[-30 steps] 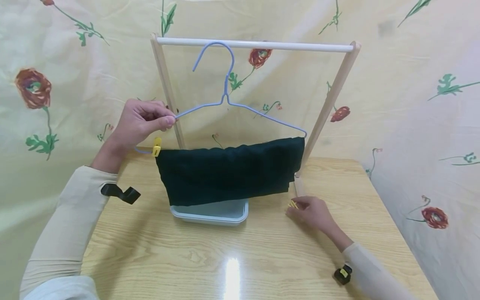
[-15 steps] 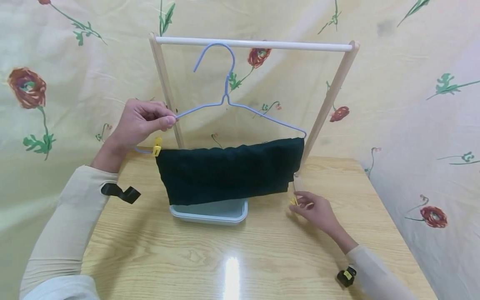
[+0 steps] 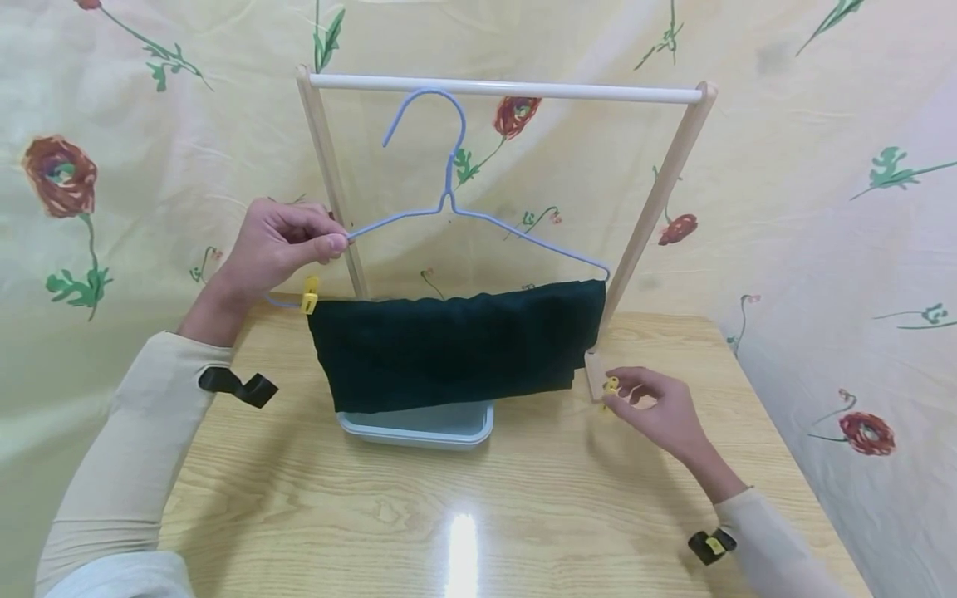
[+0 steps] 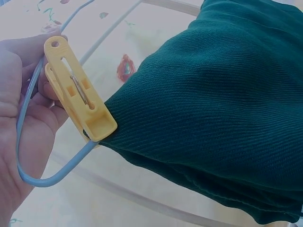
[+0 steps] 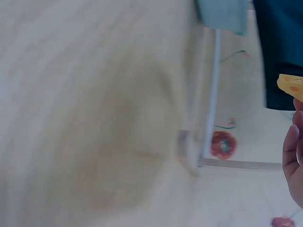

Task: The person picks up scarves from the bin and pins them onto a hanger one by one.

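Note:
My left hand (image 3: pixel 280 245) pinches the left arm of a blue wire hanger (image 3: pixel 449 178), holding it up in front of the rack. Over the hanger's lower bar drapes a folded dark green cloth (image 3: pixel 456 349). A yellow clothespin (image 4: pixel 80 92) clips the cloth's left corner to the bar, close beside my left fingers. At the cloth's right end no clip shows. My right hand (image 3: pixel 661 411) pinches a second yellow clothespin (image 3: pixel 610 390) between thumb and fingers, above the table, below and right of the cloth. In the right wrist view that clothespin (image 5: pixel 291 85) overlaps the cloth's edge.
Behind the hanger stands a rack with a white rail (image 3: pixel 508 87) and wooden posts (image 3: pixel 658 208). A pale blue tray (image 3: pixel 419 433) sits on the wooden table (image 3: pixel 336 507), partly hidden under the cloth. A flowered curtain (image 3: pixel 822 249) hangs behind and at the sides.
My right hand has lifted the second clothespin from near the tabletop and moved slightly up and right. The left hand and hanger have hardly moved; the hanger sits slightly lower.

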A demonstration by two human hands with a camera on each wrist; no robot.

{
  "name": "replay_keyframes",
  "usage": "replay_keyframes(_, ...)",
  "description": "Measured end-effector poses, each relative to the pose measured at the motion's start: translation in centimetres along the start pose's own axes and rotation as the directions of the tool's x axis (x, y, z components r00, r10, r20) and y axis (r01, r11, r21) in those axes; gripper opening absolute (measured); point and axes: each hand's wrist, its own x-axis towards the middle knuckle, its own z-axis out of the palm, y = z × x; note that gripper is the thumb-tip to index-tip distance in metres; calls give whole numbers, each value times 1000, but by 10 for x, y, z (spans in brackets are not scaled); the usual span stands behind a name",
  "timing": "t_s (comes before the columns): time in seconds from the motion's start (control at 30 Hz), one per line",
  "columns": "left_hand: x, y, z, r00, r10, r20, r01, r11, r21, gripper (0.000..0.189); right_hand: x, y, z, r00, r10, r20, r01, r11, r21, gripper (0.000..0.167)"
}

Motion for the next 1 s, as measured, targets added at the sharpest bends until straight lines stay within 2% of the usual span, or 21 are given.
replay_keyframes(0.17, -1, -1, -2, 1000, 1, 8, -1, 1000, 9, 25, 8, -19, -18, 998, -52, -44, 54, 998, 42, 36)
replay_keyframes(0.4, -2, -2, -3, 1000, -21, 5, 21, 999, -35, 11, 20, -41, -38, 984, -161, -71, 166, 984, 69, 44)
replay_keyframes(0.67, -1, -1, -4, 1000, -5, 28, 5, 1000, -6, 39, 37, -64, -60, 974, -215, -72, 219, 974, 64, 45)
replay_keyframes(0.87, -3, -1, -4, 999, -11, 34, 11, 1000, -6, 41, 54, -82, -75, 956, -283, -77, 287, 957, 36, 50)
replay_keyframes(1.0, -2, 0, -4, 999, -21, 29, 22, 999, -28, 35, 62, -88, -81, 944, -323, -70, 326, 945, 22, 49)
